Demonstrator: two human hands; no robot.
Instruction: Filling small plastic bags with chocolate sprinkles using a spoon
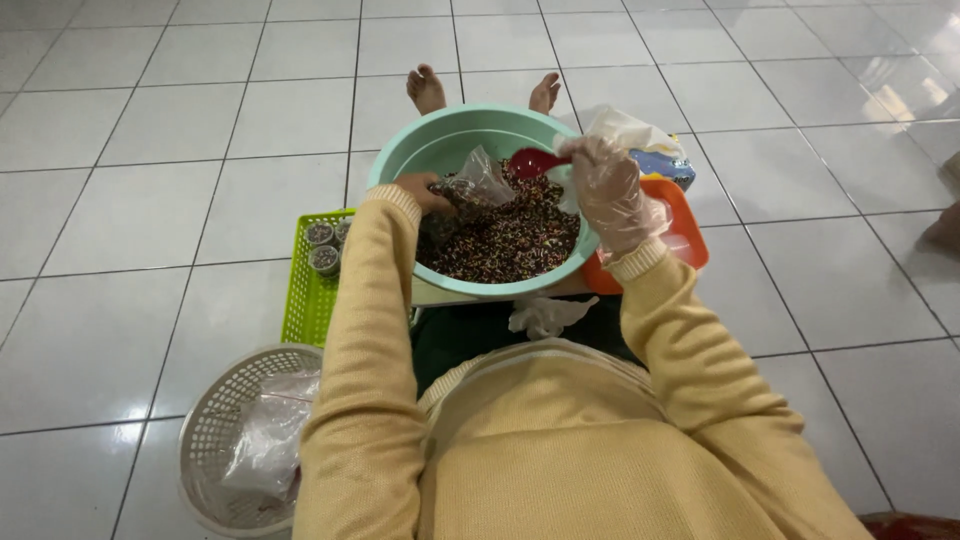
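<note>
The bare left hand [425, 190] pinches a clear bag [478, 180] open over the green basin [400, 150] of sprinkles [505, 240]. The gloved right hand [605, 190] is closed around a red scoop [535, 162]. Filling appears under way; the next move calls for tipping the scoop squarely into the bag's mouth.

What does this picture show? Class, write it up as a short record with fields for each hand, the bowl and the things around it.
Left hand: bare, holds a small clear bag over the bowl
Right hand: in a clear plastic glove, holds a red scoop
Bowl: mint green, holds multicoloured sprinkles
Green basket: left of bowl, holds small filled cups
Round white basket: lower left, holds clear plastic
Orange tray: right of bowl
Floor: white tiles
</note>
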